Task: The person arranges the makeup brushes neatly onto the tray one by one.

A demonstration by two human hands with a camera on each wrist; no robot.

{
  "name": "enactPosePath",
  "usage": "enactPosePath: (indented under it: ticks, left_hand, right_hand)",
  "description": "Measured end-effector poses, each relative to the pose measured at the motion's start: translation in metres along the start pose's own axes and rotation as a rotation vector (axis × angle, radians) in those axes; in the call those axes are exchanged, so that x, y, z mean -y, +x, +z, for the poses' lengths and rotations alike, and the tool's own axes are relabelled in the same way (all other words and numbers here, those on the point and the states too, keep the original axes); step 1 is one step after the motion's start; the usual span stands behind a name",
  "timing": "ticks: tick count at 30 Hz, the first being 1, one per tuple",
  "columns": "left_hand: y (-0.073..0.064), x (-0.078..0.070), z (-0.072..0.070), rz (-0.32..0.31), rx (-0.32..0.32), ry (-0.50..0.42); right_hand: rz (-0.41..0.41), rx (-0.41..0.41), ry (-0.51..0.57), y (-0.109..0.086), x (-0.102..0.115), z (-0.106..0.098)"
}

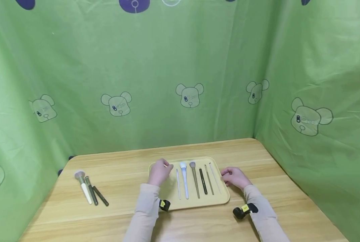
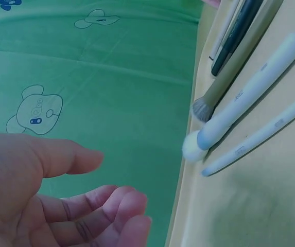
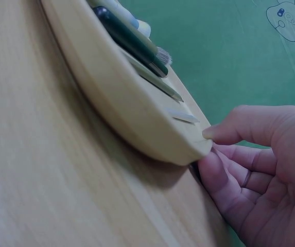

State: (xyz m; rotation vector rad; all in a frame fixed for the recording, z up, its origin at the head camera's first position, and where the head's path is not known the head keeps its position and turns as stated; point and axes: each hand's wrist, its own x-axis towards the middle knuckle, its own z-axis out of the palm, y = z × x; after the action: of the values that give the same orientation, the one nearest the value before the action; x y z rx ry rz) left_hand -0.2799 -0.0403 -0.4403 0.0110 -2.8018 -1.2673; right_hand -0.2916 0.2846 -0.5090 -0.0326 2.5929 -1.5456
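In the head view, the tray (image 1: 169, 195) lies on the counter (image 1: 198, 222) with six tools (image 1: 195, 181) in it; from its middle, the left hand (image 1: 160, 172) is at 10 o'clock, the right hand (image 1: 235, 177) at 3, and three loose tools (image 1: 92, 193) at 9. In the left wrist view, the left hand is empty, thumb apart from loosely bent fingers, tools at 2 o'clock. In the right wrist view, the right hand pinches the tray's rim.
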Motion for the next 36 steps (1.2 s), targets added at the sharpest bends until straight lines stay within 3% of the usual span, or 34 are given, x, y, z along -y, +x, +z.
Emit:
enactPosePath:
  ticks: [9, 19, 24, 36]
  left_hand:
    - [0.003, 0.014, -0.014, -0.01, -0.037, 0.026]
    - [0.005, 0.044, -0.04, -0.037, -0.076, 0.097]
    - [0.004, 0.06, -0.051, -0.016, -0.093, 0.137]
    - [-0.007, 0.094, -0.084, -0.055, -0.11, 0.216]
  right_hand:
    - [-0.013, 0.0, 0.004, -0.001, -0.001, 0.0]
    - [-0.003, -0.012, 0.004, -0.002, 0.0, 0.0]
    - [-0.002, -0.015, 0.005, -0.003, 0.001, 0.0]
    - [-0.017, -0.01, 0.015, -0.001, 0.0, 0.001]
